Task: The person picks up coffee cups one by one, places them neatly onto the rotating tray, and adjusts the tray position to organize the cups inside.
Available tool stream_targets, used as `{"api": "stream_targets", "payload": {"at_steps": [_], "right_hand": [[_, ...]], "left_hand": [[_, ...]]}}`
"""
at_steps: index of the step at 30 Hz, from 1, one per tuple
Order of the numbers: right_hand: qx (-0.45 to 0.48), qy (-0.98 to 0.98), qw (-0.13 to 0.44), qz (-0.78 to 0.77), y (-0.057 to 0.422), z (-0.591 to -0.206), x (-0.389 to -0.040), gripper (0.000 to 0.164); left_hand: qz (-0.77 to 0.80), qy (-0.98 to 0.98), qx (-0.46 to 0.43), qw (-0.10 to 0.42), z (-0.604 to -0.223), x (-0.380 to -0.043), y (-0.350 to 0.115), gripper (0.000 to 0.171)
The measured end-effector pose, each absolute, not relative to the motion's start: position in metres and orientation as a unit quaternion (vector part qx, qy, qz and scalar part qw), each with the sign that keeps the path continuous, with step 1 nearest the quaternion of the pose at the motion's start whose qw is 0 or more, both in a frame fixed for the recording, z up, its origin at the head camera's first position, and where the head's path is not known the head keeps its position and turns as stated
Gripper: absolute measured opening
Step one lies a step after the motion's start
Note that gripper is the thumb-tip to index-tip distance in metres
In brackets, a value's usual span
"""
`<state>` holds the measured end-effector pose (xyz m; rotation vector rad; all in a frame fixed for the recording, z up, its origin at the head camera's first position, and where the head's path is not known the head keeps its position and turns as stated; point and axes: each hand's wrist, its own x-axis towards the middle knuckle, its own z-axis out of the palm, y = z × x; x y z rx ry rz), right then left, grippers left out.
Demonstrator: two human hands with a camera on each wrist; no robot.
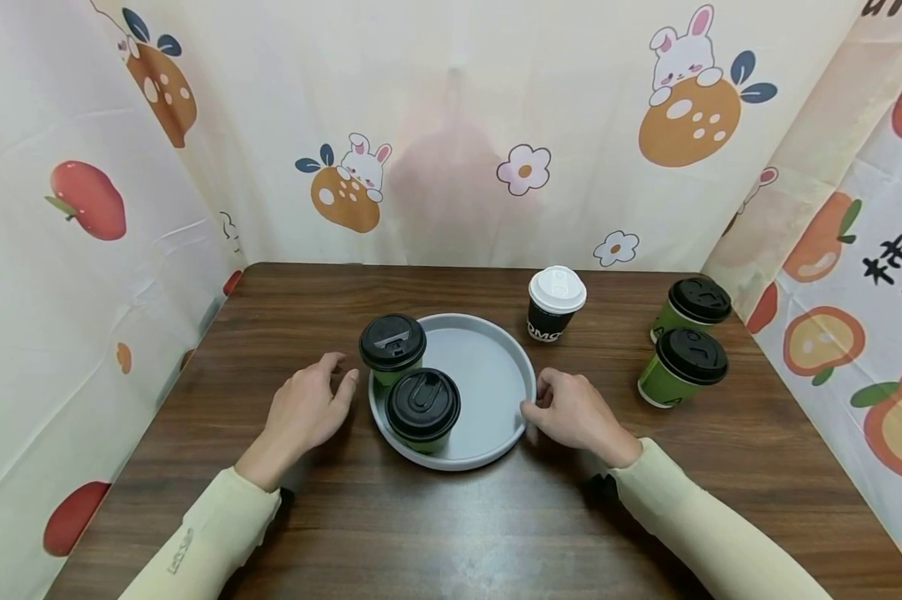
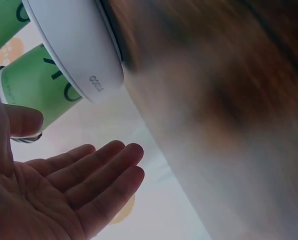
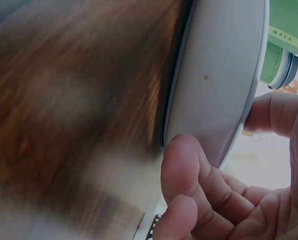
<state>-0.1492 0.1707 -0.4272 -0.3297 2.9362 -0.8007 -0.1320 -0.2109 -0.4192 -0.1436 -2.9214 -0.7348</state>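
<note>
A round grey tray (image 1: 488, 392) lies on the wooden table, with two green paper cups with black lids upright on its left side: a front cup (image 1: 423, 408) and a rear cup (image 1: 393, 343). My right hand (image 1: 574, 412) grips the tray's right edge; in the right wrist view its thumb lies at the rim and the curled fingers (image 3: 181, 167) are against the side wall. To the left of the tray, my left hand (image 1: 304, 408) is held apart from it. The left wrist view shows that palm (image 2: 54, 200) with fingers extended, holding nothing, beside the tray wall (image 2: 79, 45).
Behind the tray to the right stands a black paper cup with a white lid (image 1: 556, 300). Two more green cups, a nearer one (image 1: 679, 367) and a farther one (image 1: 694, 304), stand near the table's right edge. Printed cloth (image 1: 451, 108) hangs around the table.
</note>
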Motion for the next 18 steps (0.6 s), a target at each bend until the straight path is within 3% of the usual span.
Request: {"api": "stream_targets", "payload": {"at_steps": [18], "right_hand": [[-0.102, 0.966, 0.043, -0.233, 0.167, -0.426, -0.135, 0.03]], "left_hand": [[-0.253, -0.964, -0.052, 0.07, -0.416, -0.125, -0.204, 0.047]]}}
